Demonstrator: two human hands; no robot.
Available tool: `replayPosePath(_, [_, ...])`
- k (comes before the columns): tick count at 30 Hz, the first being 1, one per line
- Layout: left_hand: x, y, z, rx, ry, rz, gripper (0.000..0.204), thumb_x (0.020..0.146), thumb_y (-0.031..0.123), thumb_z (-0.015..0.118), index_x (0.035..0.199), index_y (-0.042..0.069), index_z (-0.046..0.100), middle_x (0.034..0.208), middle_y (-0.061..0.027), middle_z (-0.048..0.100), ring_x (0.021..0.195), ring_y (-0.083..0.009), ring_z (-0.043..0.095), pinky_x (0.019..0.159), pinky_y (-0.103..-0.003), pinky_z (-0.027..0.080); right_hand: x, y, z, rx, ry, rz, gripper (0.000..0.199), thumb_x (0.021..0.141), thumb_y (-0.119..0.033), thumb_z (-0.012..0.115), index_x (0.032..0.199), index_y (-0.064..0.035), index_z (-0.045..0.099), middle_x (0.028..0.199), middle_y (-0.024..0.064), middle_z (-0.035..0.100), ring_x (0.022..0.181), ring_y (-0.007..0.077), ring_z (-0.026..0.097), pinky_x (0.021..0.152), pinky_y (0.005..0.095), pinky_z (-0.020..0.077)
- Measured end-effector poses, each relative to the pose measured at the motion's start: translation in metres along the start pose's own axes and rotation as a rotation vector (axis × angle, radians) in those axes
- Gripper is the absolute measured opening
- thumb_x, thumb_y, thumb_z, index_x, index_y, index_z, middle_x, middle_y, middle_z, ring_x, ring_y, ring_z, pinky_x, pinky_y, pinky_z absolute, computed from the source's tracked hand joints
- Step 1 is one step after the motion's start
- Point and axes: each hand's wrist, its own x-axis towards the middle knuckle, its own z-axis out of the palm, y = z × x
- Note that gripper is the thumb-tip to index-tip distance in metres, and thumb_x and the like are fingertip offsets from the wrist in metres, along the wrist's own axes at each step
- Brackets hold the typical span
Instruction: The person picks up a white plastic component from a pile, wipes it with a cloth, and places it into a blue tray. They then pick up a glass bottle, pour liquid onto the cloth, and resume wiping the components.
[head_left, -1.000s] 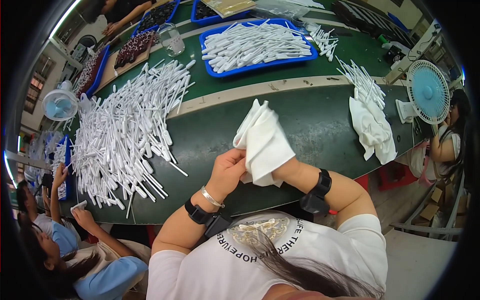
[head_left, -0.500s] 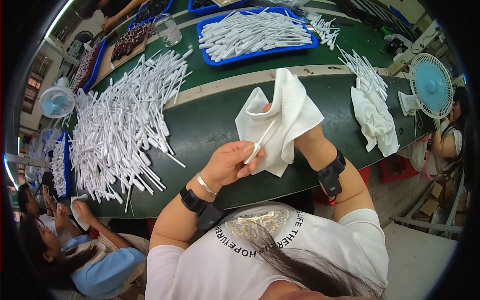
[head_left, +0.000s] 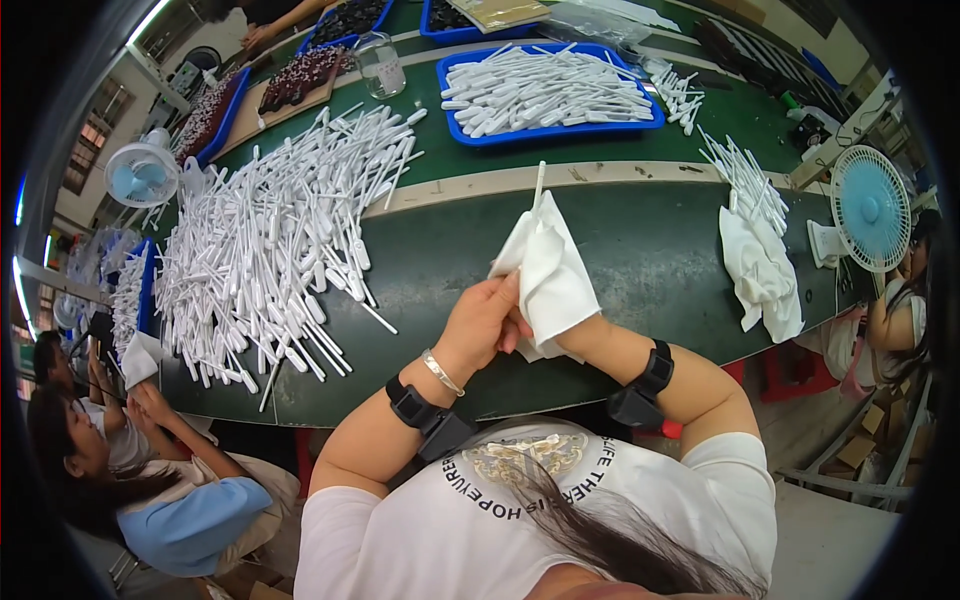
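Left hand raised, fingers pinching cloth; right hand wrapped inside it, fingers hidden, stick poking up.

A long dark-green desk carries a big loose heap of white plastic sticks on its left part. Farther back a blue rectangular tray holds more white sticks. Near the right end a crumpled white cloth pile lies under a smaller bundle of sticks. A small pale-blue fan stands at the right edge, another fan at the far left.
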Motion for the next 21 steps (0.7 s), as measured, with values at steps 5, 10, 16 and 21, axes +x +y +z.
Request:
replayPosePath(5, [-0.005,0.011,-0.009,0.446,0.220,0.272,0.029,0.090,0.025,0.043,0.076,0.003,0.056,0.058,-0.0026,0.052,0.040,-0.0059,0.038,0.039,-0.017,0.031,0.010,-0.010,-0.016,-0.656,0.030,-0.550,0.033,0.085,-0.016,0.049,0.115,-0.0048,0.043,0.089,0.0071,0.053,0.084,0.0205,0.051,0.075,0.0303,0.0422])
replayPosePath(10, [0.000,0.017,-0.005,0.283,0.242,0.535,0.026,0.089,0.022,0.047,0.073,0.003,0.054,0.057,0.0017,0.047,0.044,-0.0039,0.038,0.041,-0.017,0.030,0.001,-0.001,0.006,-0.747,-0.112,-0.395,0.033,0.080,-0.013,0.053,0.111,-0.0046,0.047,0.089,0.0108,0.051,0.083,0.0264,0.050,0.075,0.0291,0.0410])
replayPosePath(16, [-0.006,0.033,-0.036,-0.119,0.297,0.594,0.022,0.089,0.020,0.048,0.076,0.003,0.053,0.052,0.0024,0.042,0.042,-0.0042,0.033,0.040,-0.018,0.027,0.014,-0.025,-0.002,-1.195,-0.171,-0.867,0.020,0.074,-0.009,0.054,0.094,-0.0050,0.051,0.085,0.0106,0.049,0.077,0.0274,0.048,0.073,0.0307,0.0404])
replayPosePath(21, [-0.007,0.031,-0.039,-0.255,0.248,0.590,0.021,0.088,0.019,0.048,0.077,0.002,0.052,0.050,0.0013,0.042,0.039,-0.0047,0.032,0.037,-0.018,0.026,0.027,-0.040,0.005,-1.637,-0.187,-0.392,0.011,0.072,-0.006,0.052,0.083,-0.0047,0.048,0.081,0.0114,0.048,0.073,0.0281,0.046,0.072,0.0356,0.0392])
